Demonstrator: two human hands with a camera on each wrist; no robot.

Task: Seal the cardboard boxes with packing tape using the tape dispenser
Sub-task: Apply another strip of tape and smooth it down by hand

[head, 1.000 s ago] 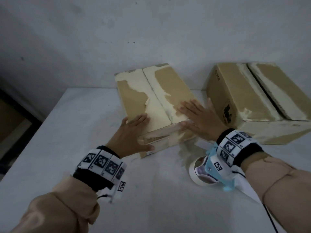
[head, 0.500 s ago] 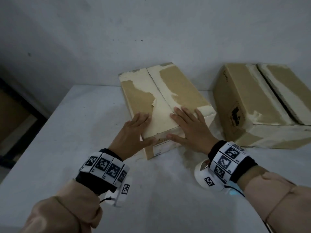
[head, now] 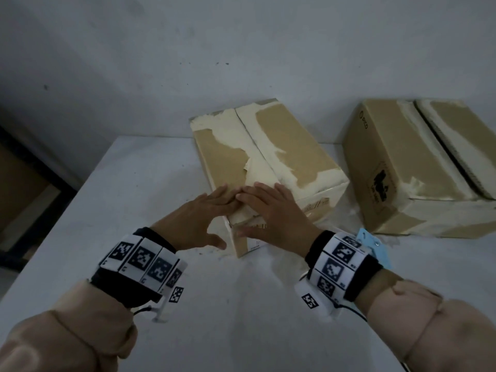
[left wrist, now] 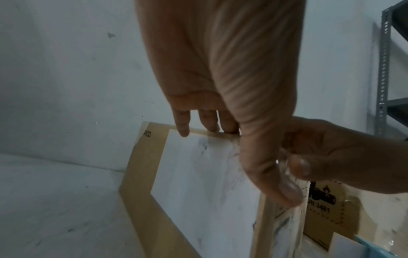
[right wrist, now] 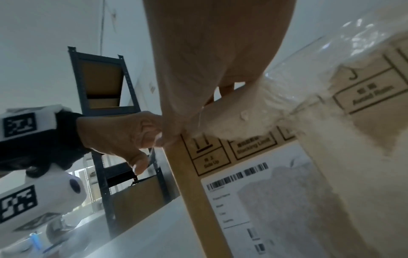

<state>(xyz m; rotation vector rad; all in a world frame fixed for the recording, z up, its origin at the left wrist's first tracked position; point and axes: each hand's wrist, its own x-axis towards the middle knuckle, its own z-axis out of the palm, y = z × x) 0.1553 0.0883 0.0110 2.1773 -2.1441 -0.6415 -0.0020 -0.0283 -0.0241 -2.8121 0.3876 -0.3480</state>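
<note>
So we've slid both flat, open hands, left (head: 200, 210) and right (head: 271, 210), together over the torn brown cardboard box (head: 268, 167) seam, flaps pressed ready for tape

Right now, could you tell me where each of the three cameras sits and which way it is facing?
Head: worn on the head, looking forward and down at the near box, the second box and the table; both sleeves, the left hand and right hand show.
Left wrist: under the left palm, looking along the fingers at the box's side.
Right wrist: under the right palm, looking at the box's labelled end and a shelf rack.
Shared: each wrist view shows the other hand.
</note>
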